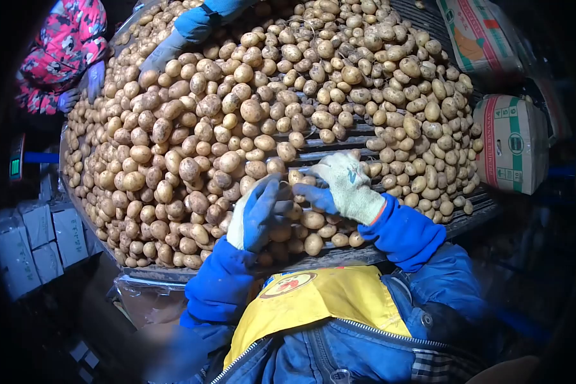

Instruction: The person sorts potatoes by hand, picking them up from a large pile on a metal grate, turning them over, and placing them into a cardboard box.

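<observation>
A wide heap of potatoes covers a dark slatted surface. My left hand, in a blue and white glove, is cupped at the near edge of the heap with fingers apart, against the potatoes. Opposite it, my right hand, in a pale glove with blue on the finger side, is turned towards the left, its thumb and fingers spread. Between the hands lie a few potatoes, some partly hidden by the gloves. I see no potato plainly gripped in either hand.
A co-worker's gloved hand reaches into the far side of the heap. Another person in a pink patterned jacket is at far left. Cardboard boxes stand at right, white packages and a lit display at left.
</observation>
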{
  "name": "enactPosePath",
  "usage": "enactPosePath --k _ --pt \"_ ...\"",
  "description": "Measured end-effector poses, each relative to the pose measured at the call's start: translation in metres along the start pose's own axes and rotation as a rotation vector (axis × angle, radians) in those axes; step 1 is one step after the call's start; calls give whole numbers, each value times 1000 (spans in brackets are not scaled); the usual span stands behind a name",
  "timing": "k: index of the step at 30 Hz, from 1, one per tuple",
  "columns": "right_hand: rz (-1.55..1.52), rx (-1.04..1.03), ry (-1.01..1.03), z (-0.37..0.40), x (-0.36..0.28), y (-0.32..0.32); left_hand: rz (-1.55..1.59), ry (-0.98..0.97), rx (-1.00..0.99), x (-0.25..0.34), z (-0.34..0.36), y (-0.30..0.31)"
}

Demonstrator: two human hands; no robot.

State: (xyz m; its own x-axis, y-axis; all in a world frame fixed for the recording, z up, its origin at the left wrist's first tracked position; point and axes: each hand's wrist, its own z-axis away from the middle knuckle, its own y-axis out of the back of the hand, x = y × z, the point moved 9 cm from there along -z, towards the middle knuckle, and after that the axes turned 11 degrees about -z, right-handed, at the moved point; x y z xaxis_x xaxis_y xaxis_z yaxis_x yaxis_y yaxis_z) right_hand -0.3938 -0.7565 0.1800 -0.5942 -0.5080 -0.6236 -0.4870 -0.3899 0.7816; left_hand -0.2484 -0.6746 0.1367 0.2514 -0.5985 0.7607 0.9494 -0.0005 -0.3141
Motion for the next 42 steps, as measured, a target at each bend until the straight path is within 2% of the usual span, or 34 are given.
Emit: enactPosePath --k 1,2,3,5,6,9,10,11,13,15,17,18,19,21,23,25,27,29,30,31,33,37,39,41,42 --pt "-116 -58 -28 -3 -6 -2 -3 -1 0 -5 -5 0" --pt "-188 -53 89 -4 -26 4 209 39 -109 -12 -10 -9" --pt "-248 -72 88 -12 -34 8 422 83 -220 -16 -11 -20" --pt "-128 94 240 -34 -16 24 458 75 -178 -17 -11 -18" --pt "-85 122 74 -49 1 39 500 103 -207 -33 -14 -10" --pt "384 336 -9 -72 58 54 566 103 -239 -33 -8 -1" --pt "376 163 -175 -69 74 34 508 97 -166 -33 -6 5" --pt "615 264 -14 -51 59 18 446 86 -98 -30 -6 11" --pt "450 114 -112 -37 35 4 465 70 -114 -21 -9 10" --pt "283 98 41 -5 20 -28 559 72 -111 -21 -9 10" --pt "137 -348 58 11 -26 -28 602 119 -67 -21 -10 8" --pt "65 -292 71 9 -34 -17 573 128 -46 -22 -8 10" --pt "-196 -191 -21 4 -19 -6 548 136 -22 -24 -7 13" --pt "-311 80 -79 -6 9 30 545 131 -32 -28 -5 15" --pt "-65 203 -30 -24 35 52 611 123 -109 -32 -6 16" --pt "50 239 -83 -48 57 62 597 130 -82 -28 -6 16" --pt "158 165 -143 -68 65 55 609 121 -103 -31 -9 16" --pt "300 -27 -262 -89 81 33 578 115 -79 -29 -9 14" --pt "319 16 -184 -96 90 23 542 116 -61 -29 -8 14" --pt "313 2 -253 -101 95 19 543 122 -59 -31 -8 15" --pt "352 -15 -184 -102 95 19 527 122 -95 -30 -13 14" --pt "120 145 -366 -88 107 42 521 88 -132 -22 -13 7" --pt "-43 250 -361 -76 99 47 530 65 -111 -22 -15 5" --pt "-405 201 -411 -62 53 46 570 42 -112 -13 -15 -4" --pt "-393 126 -185 -57 30 43 606 21 -111 -8 -16 -5"
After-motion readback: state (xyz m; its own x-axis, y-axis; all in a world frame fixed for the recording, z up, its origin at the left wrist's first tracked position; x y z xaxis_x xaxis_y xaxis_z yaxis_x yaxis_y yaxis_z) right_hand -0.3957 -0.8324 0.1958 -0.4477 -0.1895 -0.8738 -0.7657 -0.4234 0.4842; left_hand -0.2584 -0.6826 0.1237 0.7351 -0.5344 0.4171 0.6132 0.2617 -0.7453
